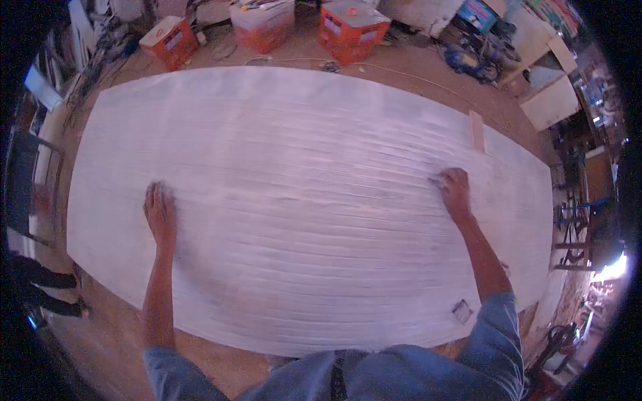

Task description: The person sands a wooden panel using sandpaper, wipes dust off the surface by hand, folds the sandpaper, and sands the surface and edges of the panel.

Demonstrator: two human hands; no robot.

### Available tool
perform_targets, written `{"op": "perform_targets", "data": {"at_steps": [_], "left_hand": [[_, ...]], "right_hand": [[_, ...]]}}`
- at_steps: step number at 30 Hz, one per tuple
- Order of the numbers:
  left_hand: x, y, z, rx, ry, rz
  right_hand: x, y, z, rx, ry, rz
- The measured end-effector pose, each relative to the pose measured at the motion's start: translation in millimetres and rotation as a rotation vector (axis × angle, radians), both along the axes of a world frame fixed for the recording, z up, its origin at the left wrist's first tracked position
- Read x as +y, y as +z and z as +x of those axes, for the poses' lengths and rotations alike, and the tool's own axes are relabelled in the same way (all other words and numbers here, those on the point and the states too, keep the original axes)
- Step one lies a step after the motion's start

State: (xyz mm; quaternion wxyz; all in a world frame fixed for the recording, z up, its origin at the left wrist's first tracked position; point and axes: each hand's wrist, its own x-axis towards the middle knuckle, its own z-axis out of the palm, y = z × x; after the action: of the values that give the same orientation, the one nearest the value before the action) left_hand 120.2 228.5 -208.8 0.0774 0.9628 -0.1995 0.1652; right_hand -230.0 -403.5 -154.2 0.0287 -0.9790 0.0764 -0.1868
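Observation:
A large pale board [301, 200] with many fine, nearly horizontal ridges lies in front of me. On its left part rests my left hand [160, 207], palm down, with the fingers stretched forward and no object visible in it. Toward the right side, my right hand [455, 187] is bent at the fingers against the ridged surface; what it holds, if anything, is hidden. A small dark-edged square piece [462, 311] lies on the board near my right elbow. Beyond my right hand, a narrow wooden strip [477, 131] lies near the far edge.
Past the far edge stand red crates [353, 33] and a pale-topped red container [263, 27]. Blue coiled material [471, 61] lies at the back right. Another person's legs [53, 291] show at the left. Shelving and clutter line the right side.

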Motion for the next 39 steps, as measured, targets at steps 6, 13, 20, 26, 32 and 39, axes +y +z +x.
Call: {"op": "perform_targets", "data": {"at_steps": [6,13,20,26,32,39], "left_hand": [[-11.5,3.4,-4.8,0.045,0.05,0.002],[-17.4,25.0,-3.8,0.103,0.041,-0.059],[-14.8,22.3,-13.7,0.088,0.051,-0.073],[-16.3,24.8,-17.0,0.118,0.101,0.011],[-16.6,36.2,-21.6,0.144,0.124,-0.006],[-17.6,38.7,-18.9,0.164,0.105,-0.09]], "right_hand": [[118.3,-54.0,141.6,0.007,0.215,0.05],[318.8,-7.3,331.0,0.273,0.355,0.102],[89.6,-34.2,109.8,0.062,0.233,-0.02],[68.5,-2.6,84.9,0.186,0.069,0.068],[314.7,-28.2,327.0,-0.106,0.489,0.146],[374.6,-29.4,379.2,-0.111,0.487,0.048]]}}
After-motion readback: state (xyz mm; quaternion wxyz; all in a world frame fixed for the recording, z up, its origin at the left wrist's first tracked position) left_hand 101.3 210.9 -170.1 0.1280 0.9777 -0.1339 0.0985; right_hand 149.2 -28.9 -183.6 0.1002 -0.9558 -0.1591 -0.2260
